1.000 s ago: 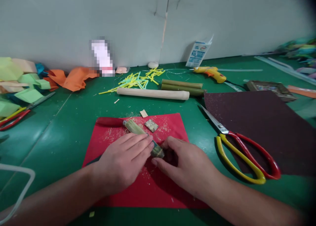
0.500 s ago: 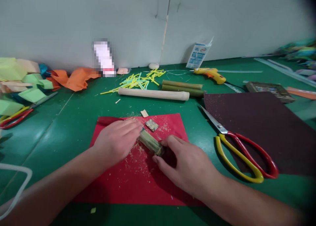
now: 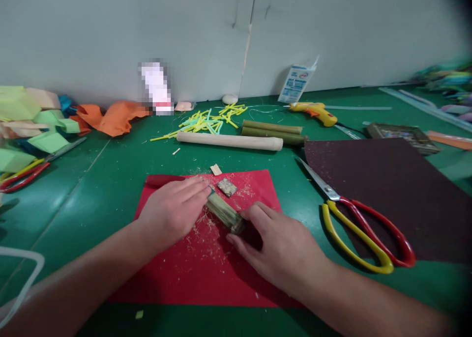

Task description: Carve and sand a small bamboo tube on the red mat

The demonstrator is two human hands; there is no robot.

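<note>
A short bamboo piece (image 3: 225,212) with streaked green-tan sides lies slanted on a sheet of red paper (image 3: 177,278). My left hand (image 3: 175,207) is closed over its far end, fingers pressed together; a bit of teal shows at the fingertips, too little to name. At the near end, my right hand (image 3: 280,243) grips the bamboo between thumb and fingers. Fine shavings are scattered around both hands. Just beyond the bamboo lies a small speckled square chip (image 3: 226,187), with a pale chip (image 3: 216,169) at the paper's far edge.
Large scissors (image 3: 354,219) lie to the right, partly over dark paper (image 3: 391,184). Farther back are a pale stick (image 3: 228,140), green bamboo lengths (image 3: 273,131), yellow cut strips (image 3: 199,122) and a yellow glue gun (image 3: 317,113). Folded paper (image 3: 47,140) crowds the left.
The bamboo piece appears slightly turned, showing a paler face. My left hand has shifted slightly left, and my right thumb has moved a little at the near end.
</note>
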